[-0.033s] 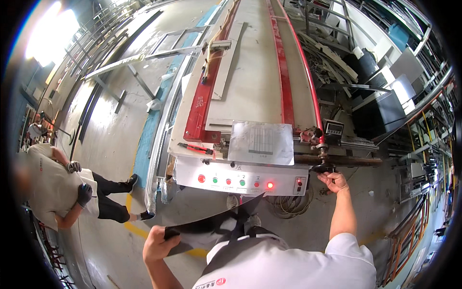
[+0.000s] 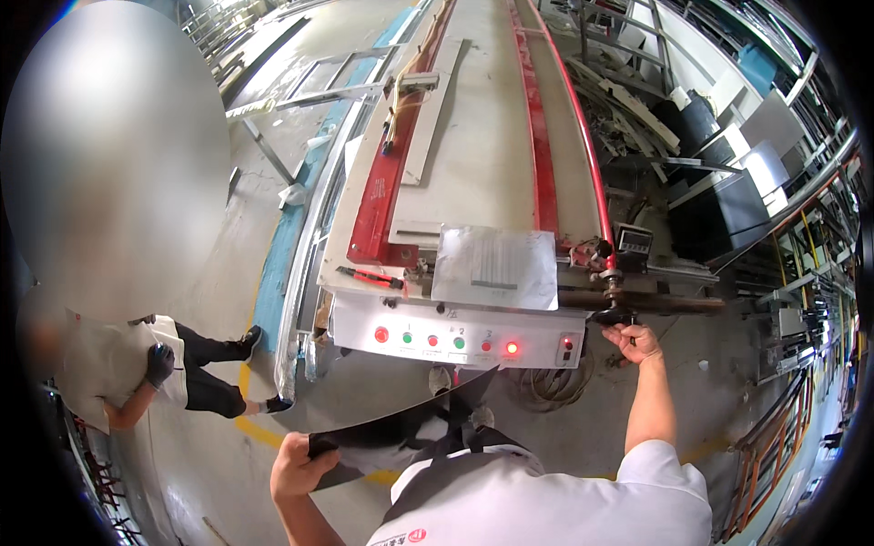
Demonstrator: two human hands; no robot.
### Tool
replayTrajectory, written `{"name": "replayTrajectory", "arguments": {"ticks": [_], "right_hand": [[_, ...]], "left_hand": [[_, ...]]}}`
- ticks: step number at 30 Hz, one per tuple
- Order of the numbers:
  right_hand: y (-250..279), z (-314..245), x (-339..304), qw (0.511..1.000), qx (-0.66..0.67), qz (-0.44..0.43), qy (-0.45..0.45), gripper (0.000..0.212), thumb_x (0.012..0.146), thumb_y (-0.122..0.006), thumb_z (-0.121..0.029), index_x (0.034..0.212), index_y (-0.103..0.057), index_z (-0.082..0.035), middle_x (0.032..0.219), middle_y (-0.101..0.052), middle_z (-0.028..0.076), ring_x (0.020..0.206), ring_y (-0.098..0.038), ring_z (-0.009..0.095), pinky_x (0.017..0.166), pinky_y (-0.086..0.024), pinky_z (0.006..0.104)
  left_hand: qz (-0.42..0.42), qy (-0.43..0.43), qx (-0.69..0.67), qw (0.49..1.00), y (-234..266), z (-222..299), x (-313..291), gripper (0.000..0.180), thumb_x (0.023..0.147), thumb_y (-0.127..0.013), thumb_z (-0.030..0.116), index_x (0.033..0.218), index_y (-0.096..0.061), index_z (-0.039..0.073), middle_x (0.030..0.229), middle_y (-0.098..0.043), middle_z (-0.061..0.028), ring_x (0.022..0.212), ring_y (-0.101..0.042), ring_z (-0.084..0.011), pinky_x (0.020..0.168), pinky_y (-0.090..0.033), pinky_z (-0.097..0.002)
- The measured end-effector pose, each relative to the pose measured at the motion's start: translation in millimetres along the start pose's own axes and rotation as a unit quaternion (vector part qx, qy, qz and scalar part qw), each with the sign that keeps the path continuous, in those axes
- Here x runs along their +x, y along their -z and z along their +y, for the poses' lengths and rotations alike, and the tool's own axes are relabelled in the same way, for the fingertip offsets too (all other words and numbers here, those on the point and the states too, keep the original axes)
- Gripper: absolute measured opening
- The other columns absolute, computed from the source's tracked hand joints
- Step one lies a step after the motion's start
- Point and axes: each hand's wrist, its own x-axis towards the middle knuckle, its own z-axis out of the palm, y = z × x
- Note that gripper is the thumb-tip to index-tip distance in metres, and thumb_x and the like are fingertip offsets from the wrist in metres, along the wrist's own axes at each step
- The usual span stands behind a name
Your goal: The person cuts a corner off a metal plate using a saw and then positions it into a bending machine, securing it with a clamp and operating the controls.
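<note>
My left hand (image 2: 301, 466) grips the edge of a thin, dark glossy sheet (image 2: 387, 439). The sheet slants up from that hand to just below the front panel (image 2: 360, 320) of a long machine, and its far corner comes near the panel's lower edge. At the machine's right front corner, my right hand (image 2: 635, 343) has its fingers curled at the rim of a black handwheel (image 2: 612, 317), under the end of a red pipe (image 2: 601, 214). On the panel is a row of red and green buttons, with one red lamp (image 2: 513, 348) lit.
A paper sheet (image 2: 496, 268) and a red utility knife (image 2: 369, 277) lie on the machine's front end. Red rails (image 2: 369, 214) run along its bed. At left stands a person with a dark glove (image 2: 160, 364). Coiled cable (image 2: 551, 387) lies on the floor; scrap strips (image 2: 628, 109) are piled at right.
A pale blurred patch now covers the upper left and hides part of the other person. Neither of my hands has visibly moved.
</note>
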Motion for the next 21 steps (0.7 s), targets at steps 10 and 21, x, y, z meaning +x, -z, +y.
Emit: {"name": "replayTrajectory", "arguments": {"ticks": [10,21], "right_hand": [[24.4,34.9,-4.5,0.951,-0.06,0.28,0.117,0.023,0.09,-0.067,-0.021,0.1,-0.058,-0.003,0.092,-0.064,0.012,0.088,-0.067,0.03,0.078,-0.057,0.0398],[-129.6,410.3,-64.3,0.913,-0.148,0.286,-0.249,0.027,0.092,-0.057,-0.015,0.103,-0.055,0.01,0.088,-0.064,0.026,0.072,-0.066,0.033,0.058,-0.057,0.0403]], "left_hand": [[-0.024,0.018,0.023,0.999,38.6,-9.6,-78.1,0.009,0.08,-0.069,-0.002,0.079,-0.06,-0.004,0.061,-0.046,-0.0008,0.057,-0.04,-0.0103,0.052,-0.037,-0.0288],[0.102,-0.065,-0.073,0.99,222.5,-110.9,-192.1,0.006,0.08,-0.066,-0.006,0.08,-0.062,-0.003,0.062,-0.05,-0.0004,0.057,-0.043,-0.0096,0.052,-0.038,-0.0277]]}}
